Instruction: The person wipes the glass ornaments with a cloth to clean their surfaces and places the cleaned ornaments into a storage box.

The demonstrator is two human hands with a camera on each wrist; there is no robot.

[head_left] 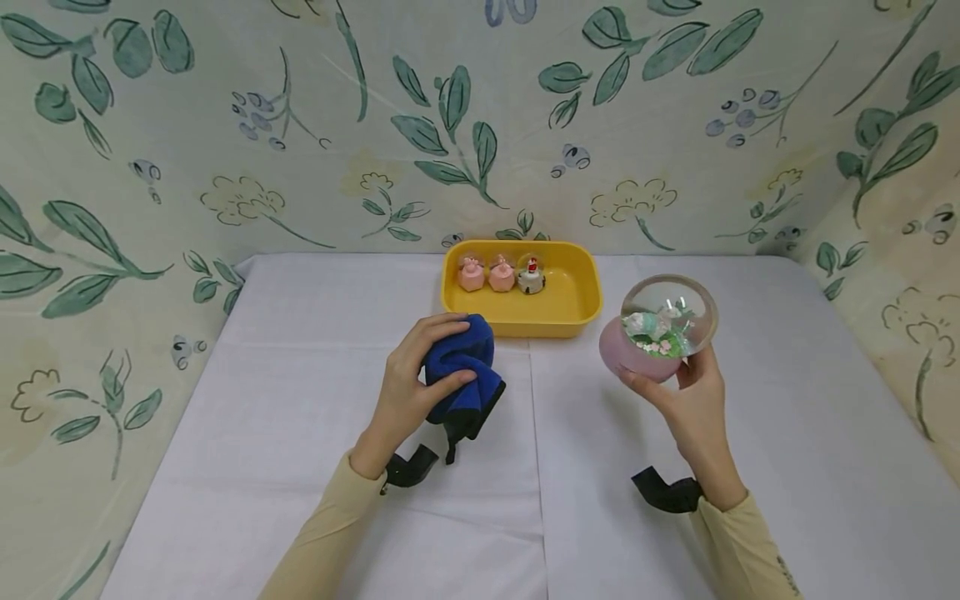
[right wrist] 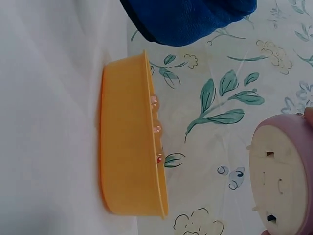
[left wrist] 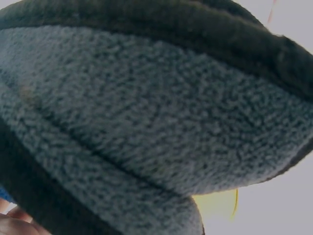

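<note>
In the head view my left hand (head_left: 408,383) grips a bunched blue cloth (head_left: 461,358) with black edging, thumb across its front. The cloth's fleecy surface (left wrist: 156,107) fills most of the left wrist view. My right hand (head_left: 693,400) holds up a snow globe (head_left: 663,329) by its pink base, tilted to the left. Inside the clear dome are a pale figure and small pink flowers on green. The right wrist view shows the cream underside of the snow globe's base (right wrist: 279,181), with fingertips at its edge.
At the back of the white-covered table (head_left: 315,333) stands a yellow tray (head_left: 570,321). In its left half sit two small pink globes (head_left: 471,273) and a small grey-based globe (head_left: 532,277) with a red figure. A leaf-patterned cloth backdrop (head_left: 450,167) rises behind the table.
</note>
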